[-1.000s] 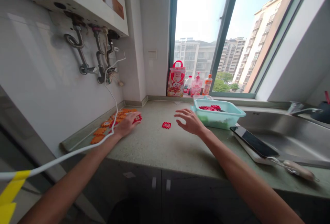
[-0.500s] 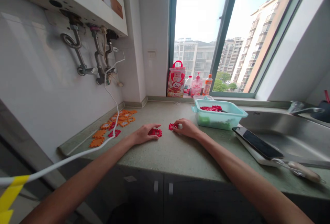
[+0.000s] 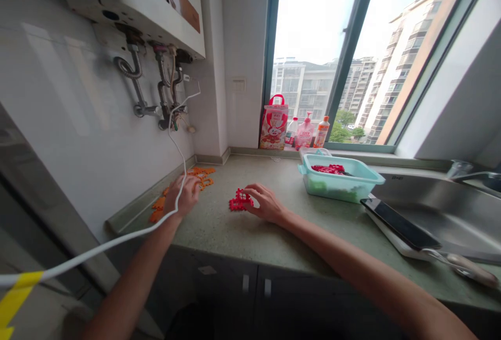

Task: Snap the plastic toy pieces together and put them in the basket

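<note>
My right hand [image 3: 266, 203] grips a red interlocking foam-like tile [image 3: 244, 196] between thumb and fingers, holding it tilted up. Its lower edge meets a second red tile [image 3: 235, 205] on the grey-green counter; whether the two are joined is unclear. At the left, my left hand [image 3: 183, 194] reaches palm down among the orange tiles [image 3: 202, 173], behind a white cable [image 3: 180, 186]. Its fingertips point downward and are largely hidden, so what they touch does not show. More orange tiles [image 3: 156, 214] lie beside its wrist.
A light-blue plastic tub [image 3: 334, 186] with red and green pieces stands right of my right hand. Beyond it are a phone [image 3: 399, 223] on a white object and a steel sink [image 3: 438, 194]. A red-and-pink bag [image 3: 274, 126] and several bottles stand by the window.
My left hand has left the red tile in the middle and moved left to the orange tiles. My right hand has brought its red tile left, against the other one. The view has shifted slightly.
</note>
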The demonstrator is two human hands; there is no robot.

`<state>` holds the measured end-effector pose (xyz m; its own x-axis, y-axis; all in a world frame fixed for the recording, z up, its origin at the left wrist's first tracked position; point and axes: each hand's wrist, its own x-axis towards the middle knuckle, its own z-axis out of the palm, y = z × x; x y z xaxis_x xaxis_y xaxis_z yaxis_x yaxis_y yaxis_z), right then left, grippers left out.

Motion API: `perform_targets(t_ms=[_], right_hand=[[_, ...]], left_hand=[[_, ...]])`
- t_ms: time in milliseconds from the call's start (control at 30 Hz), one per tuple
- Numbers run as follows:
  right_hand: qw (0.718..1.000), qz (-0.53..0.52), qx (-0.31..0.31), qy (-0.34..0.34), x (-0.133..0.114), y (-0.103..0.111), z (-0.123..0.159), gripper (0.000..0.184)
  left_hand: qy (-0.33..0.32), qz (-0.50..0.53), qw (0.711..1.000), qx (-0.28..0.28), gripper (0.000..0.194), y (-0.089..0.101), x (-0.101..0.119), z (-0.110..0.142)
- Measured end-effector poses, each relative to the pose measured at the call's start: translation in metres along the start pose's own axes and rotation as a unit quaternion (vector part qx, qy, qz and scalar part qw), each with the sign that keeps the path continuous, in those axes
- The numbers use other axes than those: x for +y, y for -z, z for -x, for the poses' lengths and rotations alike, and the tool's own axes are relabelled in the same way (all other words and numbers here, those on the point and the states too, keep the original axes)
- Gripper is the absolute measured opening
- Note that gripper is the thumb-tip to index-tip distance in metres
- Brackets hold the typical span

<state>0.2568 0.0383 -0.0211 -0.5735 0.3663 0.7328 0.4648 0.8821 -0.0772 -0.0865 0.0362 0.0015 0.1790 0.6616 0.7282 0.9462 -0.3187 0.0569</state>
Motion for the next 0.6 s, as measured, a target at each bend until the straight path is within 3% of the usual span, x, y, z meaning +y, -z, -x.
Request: perform_targets(t_ms=[100,200,300,367,500,600], right_hand=[[1.0,-0.009,-0.026,-0.012,0.004,-0.01,-0.006,0.033],[0.994,-0.024,-0.101,-0.011,0.005,-0.014,-0.01,0.027],[0.986,-0.057,-0.153,-0.038,0.004,-0.019,-0.015,0.025],[0.983,-0.069,-0.155,-0.063,0.003,-0.022,-0.017,0.022],[0.988,-0.067,-0.08,-0.115,0.006,-0.02,-0.015,0.025],[0.988,-0.058,0.002,-0.146,0.012,-0.008,-0.006,0.026]], left_hand=[[-0.002,-0.055,0.997,-0.048,0.039,0.002,-0.041,0.03],[0.013,-0.097,0.99,-0.098,0.046,0.002,-0.059,0.044],[0.017,-0.106,0.985,-0.136,0.04,0.006,-0.051,0.041],[0.021,-0.102,0.985,-0.139,0.034,0.012,-0.039,0.037],[0.007,-0.084,0.99,-0.11,0.022,0.03,-0.015,0.038],[-0.053,-0.027,0.989,-0.133,0.019,0.034,0.006,0.041]])
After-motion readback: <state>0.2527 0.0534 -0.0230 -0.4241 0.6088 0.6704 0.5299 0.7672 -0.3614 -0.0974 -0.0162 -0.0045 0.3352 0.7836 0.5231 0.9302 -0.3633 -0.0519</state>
